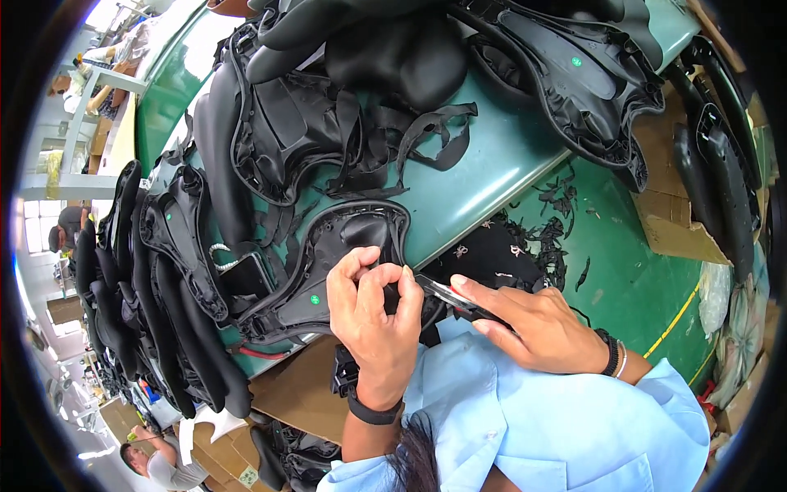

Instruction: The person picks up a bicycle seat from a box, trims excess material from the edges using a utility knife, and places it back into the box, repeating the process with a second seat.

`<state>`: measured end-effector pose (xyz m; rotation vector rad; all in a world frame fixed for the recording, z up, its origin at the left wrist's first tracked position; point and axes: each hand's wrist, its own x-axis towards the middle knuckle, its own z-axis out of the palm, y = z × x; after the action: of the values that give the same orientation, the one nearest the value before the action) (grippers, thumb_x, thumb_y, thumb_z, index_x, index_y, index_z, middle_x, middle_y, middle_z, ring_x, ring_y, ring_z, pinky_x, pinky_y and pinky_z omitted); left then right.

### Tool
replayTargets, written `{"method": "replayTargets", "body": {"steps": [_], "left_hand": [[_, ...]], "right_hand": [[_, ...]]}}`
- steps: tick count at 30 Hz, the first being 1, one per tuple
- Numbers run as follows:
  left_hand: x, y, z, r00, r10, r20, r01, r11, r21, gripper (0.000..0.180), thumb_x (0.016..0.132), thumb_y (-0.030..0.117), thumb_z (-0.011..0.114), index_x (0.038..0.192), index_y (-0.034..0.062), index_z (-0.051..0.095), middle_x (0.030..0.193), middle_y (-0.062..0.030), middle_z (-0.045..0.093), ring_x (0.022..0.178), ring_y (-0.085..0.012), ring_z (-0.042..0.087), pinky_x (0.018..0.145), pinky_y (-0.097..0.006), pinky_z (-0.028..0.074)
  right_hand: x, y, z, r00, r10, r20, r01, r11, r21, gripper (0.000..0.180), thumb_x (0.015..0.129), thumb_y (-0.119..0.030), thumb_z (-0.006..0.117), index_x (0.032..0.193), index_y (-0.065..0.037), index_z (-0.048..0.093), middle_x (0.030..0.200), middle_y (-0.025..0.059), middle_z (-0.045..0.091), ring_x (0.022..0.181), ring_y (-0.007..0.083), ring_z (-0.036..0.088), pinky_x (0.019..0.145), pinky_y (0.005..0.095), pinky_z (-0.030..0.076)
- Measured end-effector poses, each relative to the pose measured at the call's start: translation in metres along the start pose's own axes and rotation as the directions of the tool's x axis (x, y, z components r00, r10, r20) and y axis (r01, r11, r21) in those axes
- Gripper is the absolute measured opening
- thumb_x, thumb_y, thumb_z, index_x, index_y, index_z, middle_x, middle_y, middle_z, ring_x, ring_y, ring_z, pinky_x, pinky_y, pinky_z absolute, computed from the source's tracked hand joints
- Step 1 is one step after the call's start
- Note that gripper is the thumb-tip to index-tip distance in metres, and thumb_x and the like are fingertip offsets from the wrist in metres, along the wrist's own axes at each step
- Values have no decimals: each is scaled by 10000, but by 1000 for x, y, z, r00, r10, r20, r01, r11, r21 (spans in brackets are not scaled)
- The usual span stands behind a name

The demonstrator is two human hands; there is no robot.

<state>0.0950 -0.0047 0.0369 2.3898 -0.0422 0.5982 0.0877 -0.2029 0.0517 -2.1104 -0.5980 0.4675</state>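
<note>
A black vehicle seat (283, 310) lies underside up at the table's near edge, with a green round sticker on its base. Over its right end my left hand (373, 316) is closed, fingers curled in a pinch by the seat's rim; whatever they pinch is hidden. My right hand (537, 328) grips a slim hand tool (447, 293) with a silver metal blade and dark handle. Its tip points left at the seat rim, close to my left fingertips. Whether it is a knife or scissors, I cannot tell.
More black seats (283, 123) crowd the green table (484, 176), some with loose strips. A red-handled tool (261, 353) lies at the table's edge. Black scraps (553, 246) litter the green floor. A cardboard box (668, 205) stands right. Other people (168, 459) are at far left.
</note>
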Motion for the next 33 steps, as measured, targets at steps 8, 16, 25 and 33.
{"method": "replayTargets", "body": {"steps": [8, 16, 25, 33], "left_hand": [[-1, 1, 6, 999, 35, -32, -33, 997, 65, 195, 684, -66, 720, 822, 9, 605, 1023, -151, 573, 908, -284, 587, 706, -345, 506], [5, -1, -15, 869, -488, 84, 414, 623, -664, 43, 892, 23, 624, 887, -3, 590, 1161, -119, 557, 1018, -177, 571, 895, -306, 444], [4, -12, -31, 969, -186, 161, 225, 936, -272, 177, 722, -6, 706, 866, 41, 614, 1071, -116, 582, 999, -240, 578, 868, -334, 452], [13, -2, -24, 975, -10, 224, 14, 1000, -18, 270, 671, 35, 754, 931, 70, 694, 1071, -130, 543, 958, -281, 542, 799, -381, 464]], "right_hand": [[-18, -8, 12, 999, 32, 25, -33, 998, 61, 630, 908, -160, 577, 1474, -90, 309, 740, 139, 613, 564, 337, 591, 498, 419, 469], [-1, -2, 10, 952, 69, -298, 22, 956, 292, 700, 843, -74, 695, 1436, -6, 330, 1286, 236, 552, 1022, 317, 663, 885, 335, 517], [67, -2, 29, 898, -334, -285, 323, 942, -88, 762, 758, 33, 663, 1430, 21, 304, 1091, 198, 621, 823, 354, 649, 676, 410, 532], [79, -10, 19, 961, -66, -267, 157, 928, 337, 595, 782, -28, 649, 1333, -43, 426, 945, 192, 642, 815, 381, 650, 670, 383, 511]]}}
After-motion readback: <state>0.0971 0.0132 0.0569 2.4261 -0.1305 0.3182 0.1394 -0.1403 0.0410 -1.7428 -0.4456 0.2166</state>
